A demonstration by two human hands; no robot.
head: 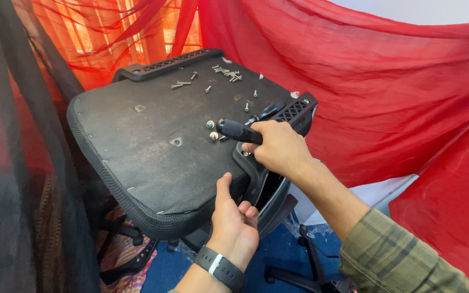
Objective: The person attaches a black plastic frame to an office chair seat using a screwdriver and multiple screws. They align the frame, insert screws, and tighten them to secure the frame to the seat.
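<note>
An upturned black office-chair seat (137, 141) lies tilted in front of me, its underside facing up. My right hand (279, 147) grips a black-handled screwdriver (239, 131) at the seat's right side, next to two bolt heads (211, 130) and the black armrest bracket (294, 113). My left hand (233, 220), with a dark wristband, holds the seat's near edge, thumb on top. Several loose screws (228, 73) lie scattered on the far part of the underside.
Red and orange cloth (365, 70) hangs behind and to the right. A dark net curtain (12, 163) hangs at the left. Black chair parts, including a wheeled base (310, 266), rest on the blue floor (278, 249) below the seat.
</note>
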